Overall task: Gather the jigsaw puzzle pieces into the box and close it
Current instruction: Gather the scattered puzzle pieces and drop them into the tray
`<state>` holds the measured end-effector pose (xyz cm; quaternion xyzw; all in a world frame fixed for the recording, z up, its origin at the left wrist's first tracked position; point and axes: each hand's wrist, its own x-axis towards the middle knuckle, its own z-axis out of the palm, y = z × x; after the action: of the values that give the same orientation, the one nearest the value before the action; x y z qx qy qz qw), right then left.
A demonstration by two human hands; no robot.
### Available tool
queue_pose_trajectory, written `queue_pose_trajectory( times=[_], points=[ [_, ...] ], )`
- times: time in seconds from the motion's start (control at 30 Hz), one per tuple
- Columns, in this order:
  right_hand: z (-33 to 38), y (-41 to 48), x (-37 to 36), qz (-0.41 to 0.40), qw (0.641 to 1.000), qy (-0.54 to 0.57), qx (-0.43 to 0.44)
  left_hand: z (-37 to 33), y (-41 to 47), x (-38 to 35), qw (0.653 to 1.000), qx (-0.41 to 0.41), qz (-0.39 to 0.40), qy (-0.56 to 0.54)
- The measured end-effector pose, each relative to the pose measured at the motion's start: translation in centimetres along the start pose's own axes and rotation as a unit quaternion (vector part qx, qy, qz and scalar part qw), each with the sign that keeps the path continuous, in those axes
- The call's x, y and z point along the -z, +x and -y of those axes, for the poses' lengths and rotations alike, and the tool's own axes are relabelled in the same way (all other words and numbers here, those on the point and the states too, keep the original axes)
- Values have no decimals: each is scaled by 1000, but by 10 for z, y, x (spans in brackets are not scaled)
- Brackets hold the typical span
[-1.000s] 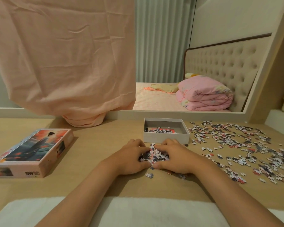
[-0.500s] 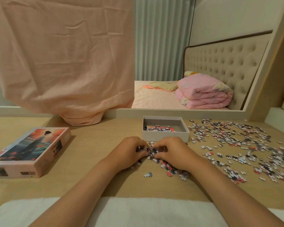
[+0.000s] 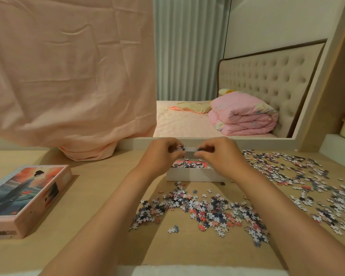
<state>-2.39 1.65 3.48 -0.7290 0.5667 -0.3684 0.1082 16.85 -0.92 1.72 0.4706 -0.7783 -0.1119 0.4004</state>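
My left hand [image 3: 163, 154]: hovering above the box [image 3: 195, 175], fingers curled round a clump of pieces [image 3: 179, 147] that peeks out by my thumb.
My right hand [image 3: 220, 156]: just beside the left one, also over the box, fingertips pinching a few dark pieces [image 3: 200, 149].
Box: white, open, standing on the table [image 3: 100, 188] right under both hands; a layer of pieces lies inside, with something red showing beneath.
Near heap [image 3: 203, 211]: loose pieces spread on the table between my 2 forearms, just in front of the box.
Far scatter [image 3: 307, 182]: many more pieces strewn to the right of the box, out to the edge of view.
Lid [image 3: 26, 198]: pink, picture side up, flat on the table well to my left, apart from the box.
Behind: a pink cloth [image 3: 68, 76] hangs on the left; a folded pink quilt [image 3: 245, 118] sits on a bed.
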Motion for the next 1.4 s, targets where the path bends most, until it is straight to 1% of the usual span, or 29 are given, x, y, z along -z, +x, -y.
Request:
queue_pose_trajectory(
  times=[0.07,0.1,0.13,0.17,0.23,0.27,0.3,0.37,0.47,0.53,0.6,0.67,0.7,0.73,0.8,0.87,0.9,0.93,1.07,1.17,1.23,1.33,1.4],
  points=[
    [-1,9,-2,-35,999,-25,6,5,7,-9,1000,9,-16,22],
    [-4,13,-6,-40,998,-41,4,9,9,-15,999,8,-14,35],
    [-8,15,-11,-28,997,-66,-3,14,11,-21,998,2,-1,57],
    [-13,17,-18,4,995,-101,-10,19,11,-27,996,-8,19,88],
    [-22,17,-30,94,980,-177,-5,27,9,-37,987,-18,55,153],
    [-26,17,-34,121,972,-202,3,32,8,-40,984,-13,65,166],
    [-28,17,-34,127,968,-214,8,35,8,-41,984,-9,70,163],
    [-27,18,-31,103,975,-197,15,37,6,-39,987,-7,65,147],
    [-18,13,-25,69,989,-122,47,33,4,-28,991,-10,47,126],
    [-9,4,-24,89,990,-85,63,28,-1,-19,993,-13,35,112],
    [-4,-5,-25,153,983,-78,66,24,-7,-9,993,-12,41,106],
    [-1,-11,-30,224,967,-95,75,21,-17,4,990,4,81,114],
    [0,-14,-34,253,958,-106,84,20,-23,11,985,20,117,126],
    [1,-16,-38,277,949,-118,93,18,-29,19,975,41,163,143],
    [3,-20,-44,316,934,-136,93,18,-43,32,945,102,256,175],
    [5,-23,-46,335,927,-143,87,20,-57,39,917,147,314,194],
    [7,-24,-45,337,927,-144,85,22,-63,38,912,147,326,202],
    [8,-24,-44,336,927,-143,85,25,-69,35,914,135,325,204],
    [13,-26,-38,326,936,-108,78,24,-77,22,949,72,268,149],
    [14,-30,-34,322,938,-115,64,20,-76,21,957,53,254,133],
    [13,-34,-34,332,931,-144,47,20,-75,28,955,73,256,131],
    [14,-39,-37,338,919,-198,50,24,-78,41,935,121,283,174],
    [15,-40,-40,326,925,-191,50,25,-81,42,925,118,300,202]
  ],
)
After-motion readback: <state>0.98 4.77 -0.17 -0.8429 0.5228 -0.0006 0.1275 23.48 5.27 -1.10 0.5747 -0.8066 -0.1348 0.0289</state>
